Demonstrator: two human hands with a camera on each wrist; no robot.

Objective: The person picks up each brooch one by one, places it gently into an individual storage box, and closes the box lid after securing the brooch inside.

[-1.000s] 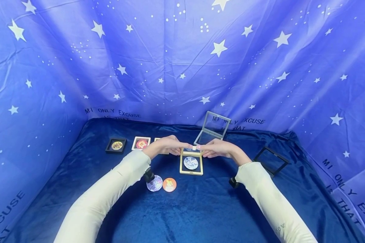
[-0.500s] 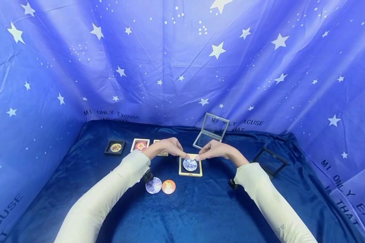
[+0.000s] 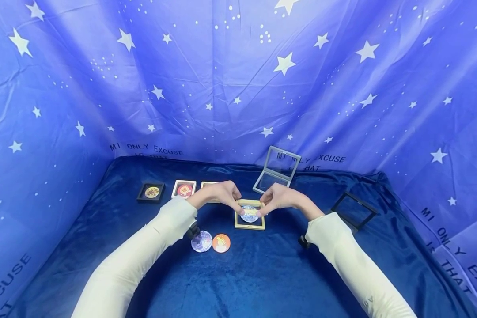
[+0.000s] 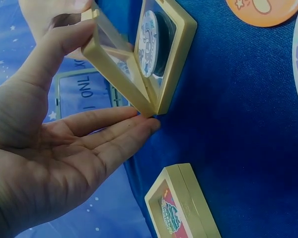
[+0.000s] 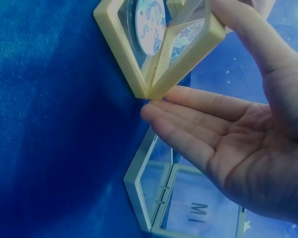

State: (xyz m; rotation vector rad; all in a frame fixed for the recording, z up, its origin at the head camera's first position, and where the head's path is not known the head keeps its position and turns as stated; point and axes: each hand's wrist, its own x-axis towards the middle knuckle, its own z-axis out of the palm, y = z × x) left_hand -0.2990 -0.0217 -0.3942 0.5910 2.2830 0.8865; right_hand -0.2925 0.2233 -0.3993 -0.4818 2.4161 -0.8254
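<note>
A cream-framed display case (image 3: 249, 227) lies on the dark blue cloth, its clear-windowed lid (image 4: 105, 64) tilted partway over the base in a V shape. A round blue-and-white picture badge (image 4: 149, 43) sits in the base against the clear film. My left hand (image 3: 225, 194) touches the lid's free edge with the thumb, while its straight fingers rest at the hinge corner. Mirroring it on the other side, my right hand (image 3: 280, 196) has its thumb on the lid's edge and extended fingers at the hinge end.
Leftward stand a black case (image 3: 153, 191), a white case (image 3: 184, 190) with a red disc, and a cream case (image 4: 181, 203). A purple badge (image 3: 201, 241) and orange badge (image 3: 221, 243) lie nearer. An unfolded grey case (image 3: 276, 170) and black case (image 3: 353, 212) stand behind and right.
Both thumbs have come nearer and lower with the lid, which has swung from standing back behind the base to leaning over the badge. The base stays in place.
</note>
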